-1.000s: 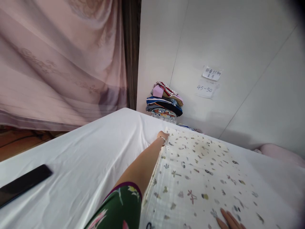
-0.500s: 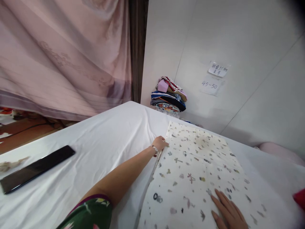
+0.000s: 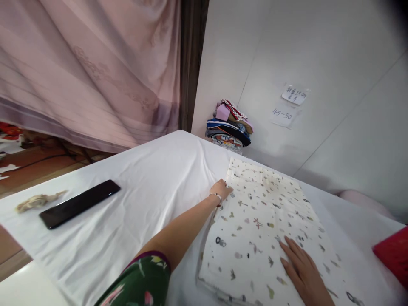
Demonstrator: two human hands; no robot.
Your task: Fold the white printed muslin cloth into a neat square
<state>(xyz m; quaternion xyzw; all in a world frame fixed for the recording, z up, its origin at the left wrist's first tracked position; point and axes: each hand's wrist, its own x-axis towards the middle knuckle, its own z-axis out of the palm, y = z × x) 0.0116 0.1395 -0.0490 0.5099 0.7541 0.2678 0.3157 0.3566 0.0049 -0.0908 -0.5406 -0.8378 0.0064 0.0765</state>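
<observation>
A folded cream cloth [image 3: 251, 242] printed with small plants and shapes lies on the white-covered table, its layers showing along the left and near edges. My left hand [image 3: 221, 190], with a bracelet at the wrist, is at the cloth's far left edge. Its thumb lies on top and its fingers curl at the edge, pinching it; the fingertips are partly hidden. Flat on the right part of the cloth rests my right hand [image 3: 304, 270], fingers stretched out and palm down.
A black phone-like slab [image 3: 79, 204] lies at the left beside a beige tangle [image 3: 38, 201]. A pile of folded fabrics [image 3: 229, 127] stands at the table's far side by the wall. Something red [image 3: 393, 255] is at the right. A pink curtain [image 3: 95, 76] hangs behind.
The view has shifted, bringing the cloth's near edge and more of the red thing into sight. Both hands keep their places on the cloth.
</observation>
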